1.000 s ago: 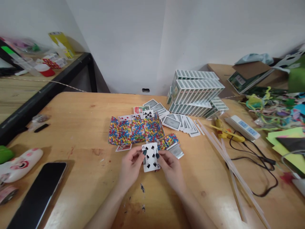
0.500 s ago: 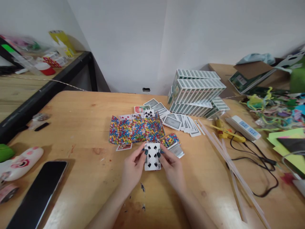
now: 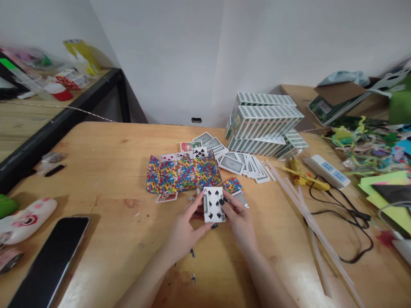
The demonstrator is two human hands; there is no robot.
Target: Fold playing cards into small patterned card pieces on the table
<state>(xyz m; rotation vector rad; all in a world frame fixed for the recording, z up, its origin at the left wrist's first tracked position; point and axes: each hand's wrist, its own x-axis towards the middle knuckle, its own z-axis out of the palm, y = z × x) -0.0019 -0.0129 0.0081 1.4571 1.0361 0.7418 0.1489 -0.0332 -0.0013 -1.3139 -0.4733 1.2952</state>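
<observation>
Face up between my hands is a playing card, the six of spades, with a narrow patterned strip along its left edge. My left hand grips its left side, thumb stretched below the lower edge. My right hand pinches the right side, thumb on the face. Just beyond stands a folded structure covered in colourful print, with several playing cards along its back edge. A smaller colourful folded piece lies right of my hands, partly over a face-down card. Another card pokes out at the structure's front left.
Face-down cards fan out behind the structure, before stacked card boxes. On the right are clear glue sticks, a yellow glue gun, cables and a power strip. A phone lies at left.
Both hands have moved slightly right and up with the six of spades. My left thumb has slid off the card's face to below its lower edge.
</observation>
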